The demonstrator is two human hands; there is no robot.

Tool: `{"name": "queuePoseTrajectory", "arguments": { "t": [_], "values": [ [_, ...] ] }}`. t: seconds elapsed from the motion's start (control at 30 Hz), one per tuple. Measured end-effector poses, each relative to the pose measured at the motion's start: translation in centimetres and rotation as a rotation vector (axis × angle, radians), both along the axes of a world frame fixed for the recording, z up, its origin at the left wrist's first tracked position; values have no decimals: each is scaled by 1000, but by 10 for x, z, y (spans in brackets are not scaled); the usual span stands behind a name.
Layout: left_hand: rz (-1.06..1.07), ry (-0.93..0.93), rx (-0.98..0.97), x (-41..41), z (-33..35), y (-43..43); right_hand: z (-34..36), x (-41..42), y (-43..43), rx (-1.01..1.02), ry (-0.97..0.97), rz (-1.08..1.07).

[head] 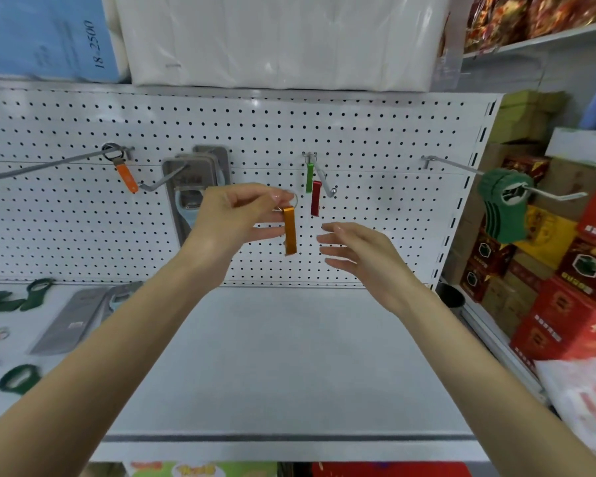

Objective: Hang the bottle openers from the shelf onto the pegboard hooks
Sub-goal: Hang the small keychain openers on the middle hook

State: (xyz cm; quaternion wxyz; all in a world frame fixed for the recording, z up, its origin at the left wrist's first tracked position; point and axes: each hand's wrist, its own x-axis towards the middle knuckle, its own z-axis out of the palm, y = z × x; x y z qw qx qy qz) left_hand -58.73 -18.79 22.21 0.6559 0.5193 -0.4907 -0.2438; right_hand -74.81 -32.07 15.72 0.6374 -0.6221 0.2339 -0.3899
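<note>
Far left, on the shelf (289, 356): loose dark green openers (0, 301), a grey carded opener (73, 318) and a green ring-shaped opener (18, 378) are seen lying flat.

Above, on the pegboard (255, 129), an orange-handled opener (127, 177) is hung on the leftmost hook (42, 166). On the next hook, grey carded packs (200, 177) are hung.

The left hand (234, 218) is raised in front of the board. The key ring of an orange bar opener (290, 232) is pinched between thumb and fingertips, and the bar hangs straight down, not on any hook.

Just right of it, a green bar opener (309, 179) and a red bar opener (316, 199) are hung on the middle hook (326, 184).

The right hand (362, 259) is held with fingers spread and loosely extended leftward; nothing is touched.

On the far right hook (547, 194), a dark green stack (503, 204) of openers is carried. Red boxes (565, 304) are stacked beyond the board's edge.
</note>
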Motion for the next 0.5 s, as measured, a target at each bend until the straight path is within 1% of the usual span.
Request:
{"name": "queuePoseTrajectory", "arguments": {
  "t": [0.07, 0.17, 0.33, 0.5],
  "values": [
    [0, -10, -9, -7, 2, -1, 2, -5, 16, -56, 5, 63],
    [4, -31, -13, -17, 5, -4, 7, -7, 35, -138, 33, 75],
    [-3, -70, -29, -30, 8, -6, 11, -3, 51, -220, 39, 0],
    [67, -163, -61, -36, 11, -10, 12, -1, 57, -231, -33, -78]
  ]
}}
